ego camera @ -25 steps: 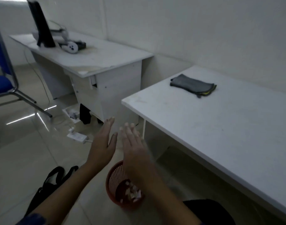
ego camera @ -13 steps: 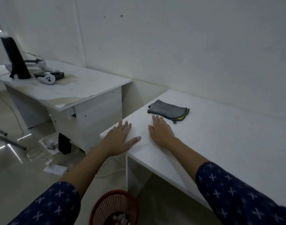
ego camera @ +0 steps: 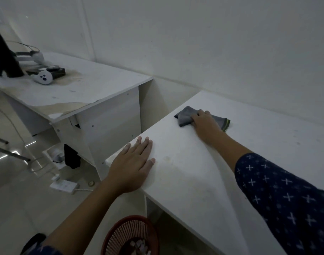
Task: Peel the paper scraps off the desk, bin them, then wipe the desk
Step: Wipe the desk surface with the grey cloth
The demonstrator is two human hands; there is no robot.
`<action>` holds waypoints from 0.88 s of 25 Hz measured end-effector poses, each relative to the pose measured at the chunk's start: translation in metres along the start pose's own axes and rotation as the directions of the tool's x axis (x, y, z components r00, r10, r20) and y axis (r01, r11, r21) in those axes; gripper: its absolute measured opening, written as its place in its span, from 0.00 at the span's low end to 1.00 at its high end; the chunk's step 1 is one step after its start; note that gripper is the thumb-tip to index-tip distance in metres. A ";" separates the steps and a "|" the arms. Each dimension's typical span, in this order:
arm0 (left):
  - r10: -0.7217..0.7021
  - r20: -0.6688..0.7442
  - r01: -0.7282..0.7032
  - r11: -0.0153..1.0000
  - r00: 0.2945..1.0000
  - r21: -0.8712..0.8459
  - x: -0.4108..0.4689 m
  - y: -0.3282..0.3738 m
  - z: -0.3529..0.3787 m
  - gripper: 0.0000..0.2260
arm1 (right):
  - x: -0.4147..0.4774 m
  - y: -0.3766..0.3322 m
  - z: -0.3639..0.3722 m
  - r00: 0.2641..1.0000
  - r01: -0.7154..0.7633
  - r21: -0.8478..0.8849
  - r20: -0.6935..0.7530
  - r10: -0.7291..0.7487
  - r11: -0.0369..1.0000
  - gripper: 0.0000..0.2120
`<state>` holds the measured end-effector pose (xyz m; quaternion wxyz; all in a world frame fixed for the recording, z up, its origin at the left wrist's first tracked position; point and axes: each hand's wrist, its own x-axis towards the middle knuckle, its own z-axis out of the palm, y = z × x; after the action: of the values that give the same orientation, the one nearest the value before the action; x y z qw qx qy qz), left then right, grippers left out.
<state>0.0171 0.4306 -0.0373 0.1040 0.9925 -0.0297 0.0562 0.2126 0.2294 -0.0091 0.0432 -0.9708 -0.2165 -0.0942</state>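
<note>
- Since half a second ago, my right hand (ego camera: 205, 124) has gone forward from the near part of the table (ego camera: 194, 190) and now lies on the grey cloth (ego camera: 184, 116), which is at the far side of the table, close to the wall.
- Its grip is closed on the cloth: the fingers are bent down into the fabric and seem to gather it. The cloth is not lifted yet, and its yellow edge shows to the right of the wrist.
- My left hand (ego camera: 131, 162) has stayed almost in the same place, flat on the table near the corner. Its grip is apart, with fingers straight, and it holds nothing.
- One second ago both hands were above the red bin (ego camera: 109, 242). Now the paper scraps (ego camera: 141, 244) lie inside it, on the floor below the table corner.
- I see no scraps on the visible part of the table, so I judge that peeling and binning are finished and the wiping step is just starting.
- A faint yellowish mark (ego camera: 167, 158) is just beside the left thumb, and I think the wiping should pass over it.
- The left hand looks useful as a support while the right one pulls the cloth across the surface.
</note>
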 end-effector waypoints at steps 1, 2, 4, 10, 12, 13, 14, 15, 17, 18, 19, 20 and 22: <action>0.004 -0.003 -0.004 1.000 1.000 0.003 0.000 0.000 0.000 0.31 | 0.003 0.001 -0.003 1.000 0.005 0.031 -0.013 -0.004 1.000 0.12; 0.008 -0.001 -0.008 1.000 1.000 0.006 0.000 -0.001 0.000 0.32 | 0.004 0.000 -0.011 1.000 -0.007 0.098 -0.027 0.010 0.995 0.10; 0.014 0.013 -0.014 1.000 1.000 0.017 0.001 0.000 0.000 0.35 | 0.005 -0.002 -0.027 0.996 -0.029 0.210 -0.078 0.046 0.977 0.10; 0.028 0.043 -0.029 0.999 0.999 0.032 0.001 0.000 -0.003 0.34 | -0.031 0.000 -0.009 0.982 0.150 0.261 0.070 -0.174 0.954 0.18; 0.044 0.049 -0.045 0.999 0.998 0.024 0.002 0.000 -0.005 0.37 | -0.038 -0.006 -0.023 0.995 0.085 0.445 0.002 -0.096 0.892 0.18; 0.050 0.051 -0.051 0.998 0.997 0.025 0.003 0.000 -0.005 0.36 | -0.044 -0.016 -0.036 0.998 0.064 0.489 -0.026 -0.059 0.870 0.15; 0.055 0.053 -0.057 0.998 0.997 0.024 0.003 0.000 -0.005 0.33 | -0.053 -0.030 -0.051 0.998 0.069 0.463 -0.035 -0.059 0.884 0.12; 0.061 0.051 -0.062 0.998 0.997 0.022 0.004 -0.001 -0.006 0.30 | -0.069 -0.048 -0.064 0.994 0.109 0.361 -0.025 -0.108 0.926 0.10; 0.111 0.081 -0.113 0.994 0.990 0.011 0.003 -0.008 -0.007 0.32 | -0.113 -0.088 -0.074 0.973 0.210 0.130 0.067 -0.220 0.969 0.10; 0.170 0.096 -0.173 0.985 0.981 0.025 0.003 -0.013 -0.007 0.37 | -0.137 -0.105 -0.068 0.950 0.285 0.092 0.103 -0.294 0.954 0.13; 0.223 0.121 -0.231 0.971 0.967 0.056 0.003 -0.016 -0.007 0.43 | -0.159 -0.118 -0.055 0.929 0.334 0.119 0.126 -0.348 0.935 0.18; 0.252 0.143 -0.264 0.962 0.957 0.074 0.004 -0.019 -0.007 0.45 | -0.172 -0.127 -0.043 0.915 0.369 0.158 0.114 -0.388 0.916 0.24; 0.245 0.132 -0.253 0.966 0.961 0.046 0.007 -0.020 -0.006 0.43 | -0.174 -0.114 -0.027 0.933 0.321 0.271 0.070 -0.352 0.907 0.27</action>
<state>0.0250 0.4512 -0.0347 0.0632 0.9852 -0.1590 0.0076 0.0053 0.2569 -0.0129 0.1381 -0.9089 -0.3933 -0.0143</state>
